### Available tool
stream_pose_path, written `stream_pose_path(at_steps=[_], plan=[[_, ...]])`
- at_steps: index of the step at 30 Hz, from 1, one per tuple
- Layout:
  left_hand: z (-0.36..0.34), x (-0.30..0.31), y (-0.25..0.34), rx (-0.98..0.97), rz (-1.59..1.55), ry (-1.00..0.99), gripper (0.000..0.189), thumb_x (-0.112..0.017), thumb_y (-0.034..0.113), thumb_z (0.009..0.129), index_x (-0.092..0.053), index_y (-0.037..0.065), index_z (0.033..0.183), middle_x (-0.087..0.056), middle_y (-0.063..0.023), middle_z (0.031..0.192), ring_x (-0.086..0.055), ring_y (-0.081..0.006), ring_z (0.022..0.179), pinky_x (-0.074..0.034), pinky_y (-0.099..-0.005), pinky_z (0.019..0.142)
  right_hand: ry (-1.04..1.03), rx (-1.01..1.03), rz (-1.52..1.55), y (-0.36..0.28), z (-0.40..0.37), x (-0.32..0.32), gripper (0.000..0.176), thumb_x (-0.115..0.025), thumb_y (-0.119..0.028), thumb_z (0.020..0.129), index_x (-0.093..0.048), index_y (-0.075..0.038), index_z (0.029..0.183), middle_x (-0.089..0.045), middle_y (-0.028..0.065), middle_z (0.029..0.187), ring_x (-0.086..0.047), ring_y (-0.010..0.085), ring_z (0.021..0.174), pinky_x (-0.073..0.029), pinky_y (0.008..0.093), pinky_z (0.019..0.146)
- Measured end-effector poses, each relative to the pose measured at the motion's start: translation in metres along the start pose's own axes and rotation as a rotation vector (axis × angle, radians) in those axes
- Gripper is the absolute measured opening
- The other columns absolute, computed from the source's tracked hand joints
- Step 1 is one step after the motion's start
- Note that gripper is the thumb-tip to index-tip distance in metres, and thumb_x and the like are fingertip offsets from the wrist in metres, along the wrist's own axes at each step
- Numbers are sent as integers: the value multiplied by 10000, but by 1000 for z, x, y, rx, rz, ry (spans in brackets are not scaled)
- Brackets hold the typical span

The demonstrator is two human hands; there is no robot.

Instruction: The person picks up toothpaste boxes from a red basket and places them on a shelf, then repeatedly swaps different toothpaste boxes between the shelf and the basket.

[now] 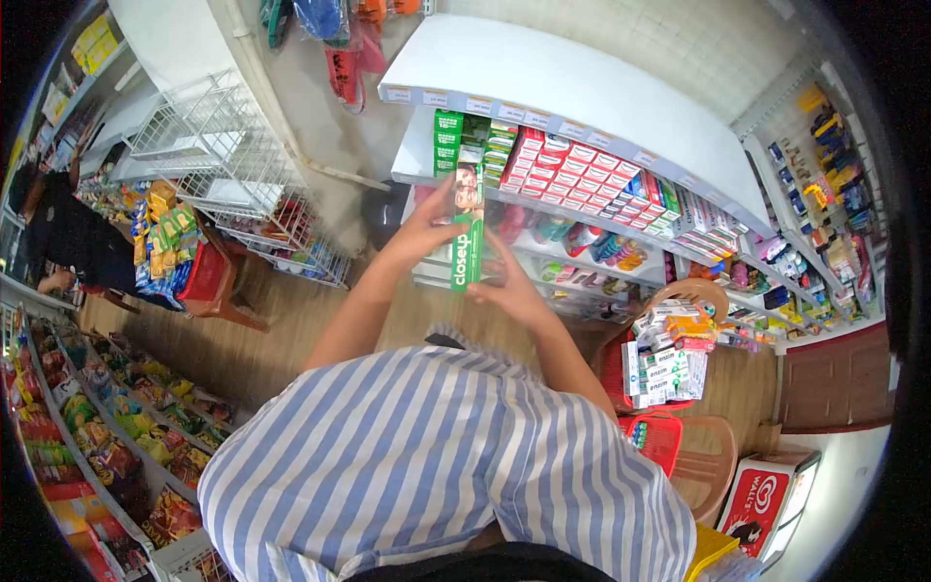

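Observation:
A green Closeup toothpaste box (466, 254) is held between both hands in front of the shelf. My left hand (423, 225) has its fingers closed on the upper part of the box, by the printed faces. My right hand (506, 289) grips its lower end with thumb and fingers. Just beyond the box, green boxes (447, 141) are stacked at the shelf's left end. Beside them stand rows of red and white toothpaste boxes (572, 173) on the same shelf.
White wire racks (218, 145) stand at the left. A red basket (208, 276) holds packets. At the right, Enzim boxes (665, 371) fill another container by brown chairs (705, 456). Snack shelves (112, 427) line the lower left. A person (73, 233) is at far left.

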State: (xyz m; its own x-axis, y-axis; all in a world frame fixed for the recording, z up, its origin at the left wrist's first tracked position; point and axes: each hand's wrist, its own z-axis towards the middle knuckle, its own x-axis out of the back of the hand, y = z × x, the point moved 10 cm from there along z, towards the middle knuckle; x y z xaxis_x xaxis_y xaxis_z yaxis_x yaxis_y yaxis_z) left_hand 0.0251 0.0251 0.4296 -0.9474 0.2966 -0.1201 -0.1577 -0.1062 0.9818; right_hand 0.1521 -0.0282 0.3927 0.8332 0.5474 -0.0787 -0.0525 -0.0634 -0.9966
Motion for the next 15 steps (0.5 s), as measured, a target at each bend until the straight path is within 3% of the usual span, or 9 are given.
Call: stream_pose_path(at_steps=[3,6,8,9,15], plan=[[8,2,-10,112,1,2,883,-667,55,829,-122,155,1515,-509,-140,1312,-549,-199,1097,-474,-327,871,24,6,-12,-2,8,8,934,-729,-29,782,-164,-222,1500,-503,227,1292,-577,227,1060,-532,317,719],[14,9,-16,107,-26,52,859,-663,59,834,-145,150,1513,-517,-137,1301,-548,-191,1081,-465,-317,854,35,-28,-34,2,16,13,937,-738,-43,781,-173,-261,1496,-484,248,1320,-605,216,984,-529,308,696],[17,10,-20,96,-34,64,854,-661,62,838,-145,150,1513,-514,-135,1304,-546,-188,1080,-465,-316,849,-16,-112,26,10,19,8,943,-710,-9,777,-150,-232,1503,-373,264,1397,-501,299,1194,-547,347,785],[17,13,-21,84,-43,82,850,-659,64,841,-145,150,1513,-510,-132,1308,-543,-184,1079,-464,-315,845,-15,-112,27,12,20,8,943,-710,-9,777,-150,-232,1503,-373,264,1397,-501,299,1194,-547,347,785],[22,17,-34,140,-50,72,844,-652,61,848,-146,172,1514,-491,-116,1334,-534,-182,1097,-460,-323,854,24,-52,-34,20,28,14,954,-713,-20,778,-139,-263,1501,-408,250,1381,-601,249,1043,-548,322,746]])
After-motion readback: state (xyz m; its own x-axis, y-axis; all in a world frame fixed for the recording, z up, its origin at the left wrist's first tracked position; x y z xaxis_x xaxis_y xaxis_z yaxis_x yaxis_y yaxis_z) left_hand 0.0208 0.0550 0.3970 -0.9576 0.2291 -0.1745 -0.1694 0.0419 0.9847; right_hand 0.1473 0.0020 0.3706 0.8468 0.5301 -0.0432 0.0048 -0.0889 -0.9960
